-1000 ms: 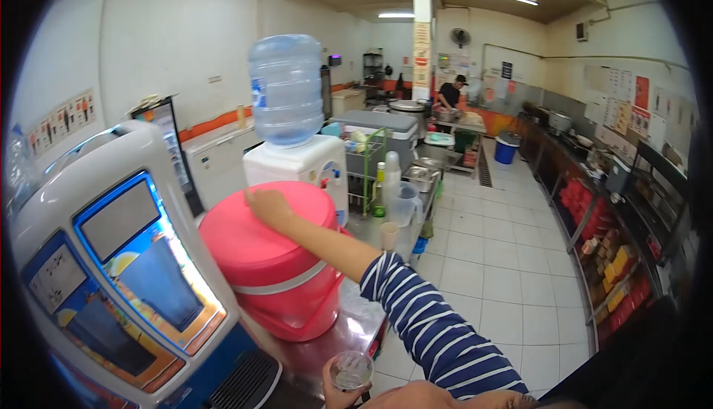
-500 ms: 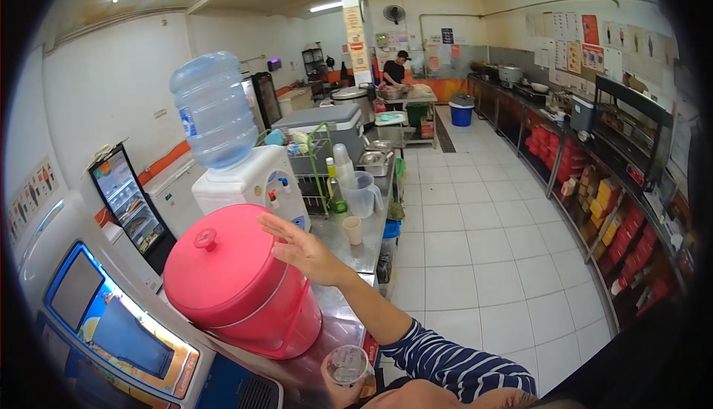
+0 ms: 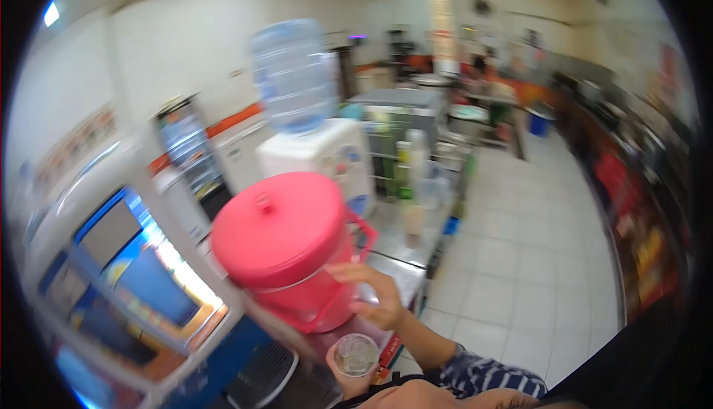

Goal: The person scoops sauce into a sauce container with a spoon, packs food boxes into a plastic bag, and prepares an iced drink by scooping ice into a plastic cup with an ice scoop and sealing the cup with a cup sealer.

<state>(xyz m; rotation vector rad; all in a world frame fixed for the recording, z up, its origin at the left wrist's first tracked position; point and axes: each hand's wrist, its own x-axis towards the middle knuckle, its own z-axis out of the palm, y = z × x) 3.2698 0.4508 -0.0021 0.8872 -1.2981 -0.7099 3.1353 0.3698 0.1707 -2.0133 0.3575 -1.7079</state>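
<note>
My left hand, low in the head view, is wrapped round a clear plastic cup with clear, ice-like pieces inside. Just above it and to the right, my right hand is open, its fingers curved and apart from the thumb. Those fingertips overlap the side of a large pink lidded drink container in this view. The container's round lid, with a small knob on top, is on.
A drink dispenser machine stands at the left. Behind the pink container are a water dispenser with its blue bottle and a metal counter. Tiled floor and a long shelf lie to the right.
My right hand has come down from beside the container's lid to its lower side, nearer the cup. The camera has turned left, blurring the room. My left hand still holds the cup.
</note>
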